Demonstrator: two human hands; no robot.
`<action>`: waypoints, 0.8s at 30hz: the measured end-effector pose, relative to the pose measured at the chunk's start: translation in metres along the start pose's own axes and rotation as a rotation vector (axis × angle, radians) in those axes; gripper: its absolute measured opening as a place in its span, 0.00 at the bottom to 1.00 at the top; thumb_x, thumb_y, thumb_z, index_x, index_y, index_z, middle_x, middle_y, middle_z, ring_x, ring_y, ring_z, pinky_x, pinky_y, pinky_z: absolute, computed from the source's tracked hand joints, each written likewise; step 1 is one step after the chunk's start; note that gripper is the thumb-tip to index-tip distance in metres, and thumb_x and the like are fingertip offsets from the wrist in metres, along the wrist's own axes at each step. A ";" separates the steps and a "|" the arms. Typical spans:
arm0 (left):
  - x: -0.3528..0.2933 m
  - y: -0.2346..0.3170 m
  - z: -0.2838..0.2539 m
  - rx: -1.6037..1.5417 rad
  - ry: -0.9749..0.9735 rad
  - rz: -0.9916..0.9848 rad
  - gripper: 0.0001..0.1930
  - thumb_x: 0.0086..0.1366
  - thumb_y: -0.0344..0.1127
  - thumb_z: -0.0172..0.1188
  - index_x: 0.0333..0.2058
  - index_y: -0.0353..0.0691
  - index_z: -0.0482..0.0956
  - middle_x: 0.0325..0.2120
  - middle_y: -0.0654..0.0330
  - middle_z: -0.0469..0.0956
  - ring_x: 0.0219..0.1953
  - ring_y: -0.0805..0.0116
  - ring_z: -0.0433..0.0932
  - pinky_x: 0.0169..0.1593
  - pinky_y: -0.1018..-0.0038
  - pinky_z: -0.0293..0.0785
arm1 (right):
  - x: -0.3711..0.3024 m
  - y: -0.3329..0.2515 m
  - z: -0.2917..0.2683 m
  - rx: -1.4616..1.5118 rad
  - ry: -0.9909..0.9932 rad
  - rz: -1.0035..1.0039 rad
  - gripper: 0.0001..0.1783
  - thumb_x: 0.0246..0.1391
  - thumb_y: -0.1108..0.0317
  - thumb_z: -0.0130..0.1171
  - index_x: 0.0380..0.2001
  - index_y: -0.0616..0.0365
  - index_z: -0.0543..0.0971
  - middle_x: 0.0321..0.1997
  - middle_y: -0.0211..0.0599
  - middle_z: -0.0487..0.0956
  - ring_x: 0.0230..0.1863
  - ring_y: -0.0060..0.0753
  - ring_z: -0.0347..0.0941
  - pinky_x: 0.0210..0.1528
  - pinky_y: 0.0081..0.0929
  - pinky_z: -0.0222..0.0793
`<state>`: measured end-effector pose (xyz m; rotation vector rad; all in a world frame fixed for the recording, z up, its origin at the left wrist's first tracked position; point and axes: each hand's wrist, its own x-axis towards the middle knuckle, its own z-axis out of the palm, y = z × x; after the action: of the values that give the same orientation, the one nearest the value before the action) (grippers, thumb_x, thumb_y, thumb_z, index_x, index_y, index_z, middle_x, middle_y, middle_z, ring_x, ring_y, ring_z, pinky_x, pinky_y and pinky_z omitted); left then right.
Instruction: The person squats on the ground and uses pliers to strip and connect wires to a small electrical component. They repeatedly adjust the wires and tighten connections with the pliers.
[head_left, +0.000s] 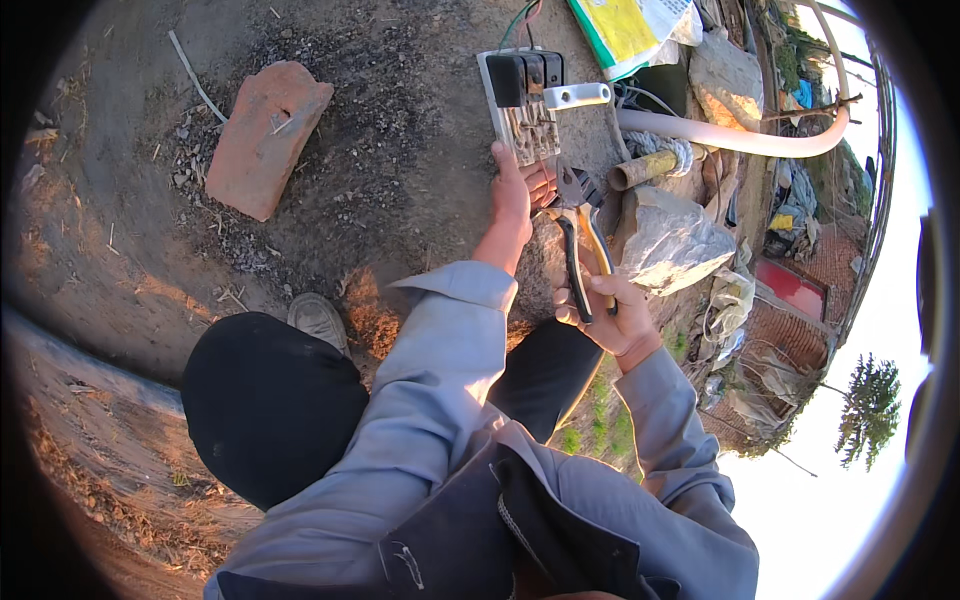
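Note:
My left hand [512, 205] grips the lower end of an electrical knife switch [532, 132], its thumb along the pale base. Black covers sit on the upper part of the switch, and a white handle [580, 95] sticks out to the right. Green and reddish wires [517, 22] run from its far end. My right hand [625, 318] is closed around the black and yellow handles of a pair of pliers [596, 243]. The pliers' jaws are beside my left fingertips, near a thin copper-coloured wire below the switch. Whether the jaws grip that wire, I cannot tell.
A reddish brick [268, 140] lies on the dirt at the left. To the right are a large pale stone [675, 240], a rope-wrapped pipe [642, 170], a thick whitish hose [740, 136] and a yellow, green and white sack [625, 35]. A brick structure [835, 265] stands farther right.

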<state>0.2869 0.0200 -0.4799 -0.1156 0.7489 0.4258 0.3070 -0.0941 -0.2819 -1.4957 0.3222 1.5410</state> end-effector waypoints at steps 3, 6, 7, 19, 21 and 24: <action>-0.002 -0.006 -0.001 0.039 -0.026 0.054 0.44 0.72 0.69 0.34 0.52 0.27 0.76 0.42 0.48 0.83 0.39 0.62 0.83 0.41 0.70 0.78 | -0.006 0.033 -0.031 0.062 -0.080 -0.078 0.37 0.56 0.66 0.56 0.69 0.53 0.60 0.48 0.46 0.78 0.43 0.39 0.78 0.49 0.38 0.76; -0.007 -0.017 -0.005 0.367 -0.079 0.262 0.28 0.75 0.52 0.45 0.52 0.28 0.76 0.41 0.50 0.83 0.41 0.63 0.84 0.44 0.70 0.80 | -0.015 0.064 -0.059 0.098 -0.068 -0.128 0.34 0.56 0.67 0.53 0.66 0.58 0.63 0.47 0.47 0.79 0.42 0.38 0.79 0.49 0.36 0.76; -0.009 -0.020 -0.006 0.552 -0.068 0.281 0.22 0.76 0.46 0.49 0.52 0.28 0.76 0.41 0.51 0.83 0.41 0.64 0.84 0.44 0.70 0.80 | -0.018 0.075 -0.067 0.121 -0.083 -0.148 0.32 0.56 0.68 0.51 0.65 0.61 0.64 0.46 0.48 0.80 0.42 0.38 0.79 0.49 0.37 0.76; -0.001 -0.017 -0.016 0.923 -0.133 0.389 0.22 0.75 0.31 0.47 0.64 0.29 0.58 0.37 0.49 0.79 0.32 0.60 0.85 0.32 0.74 0.82 | -0.022 0.147 -0.132 0.069 -0.194 -0.278 0.39 0.55 0.69 0.54 0.69 0.68 0.57 0.40 0.48 0.81 0.35 0.36 0.80 0.41 0.33 0.76; -0.002 -0.016 -0.016 0.998 -0.122 0.387 0.23 0.75 0.30 0.46 0.66 0.30 0.57 0.38 0.51 0.79 0.33 0.61 0.85 0.33 0.73 0.82 | -0.018 0.147 -0.136 0.121 -0.203 -0.319 0.39 0.55 0.71 0.53 0.70 0.67 0.56 0.40 0.48 0.81 0.35 0.36 0.80 0.41 0.32 0.77; -0.004 -0.018 -0.014 0.929 -0.129 0.373 0.22 0.76 0.30 0.45 0.65 0.30 0.60 0.38 0.51 0.79 0.33 0.62 0.85 0.34 0.73 0.82 | -0.015 0.147 -0.138 0.188 -0.228 -0.393 0.36 0.57 0.73 0.49 0.69 0.68 0.58 0.40 0.50 0.81 0.36 0.38 0.80 0.42 0.32 0.78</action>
<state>0.2830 -0.0008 -0.4879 0.9256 0.7784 0.3954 0.2840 -0.2797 -0.3588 -1.1430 0.0328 1.3078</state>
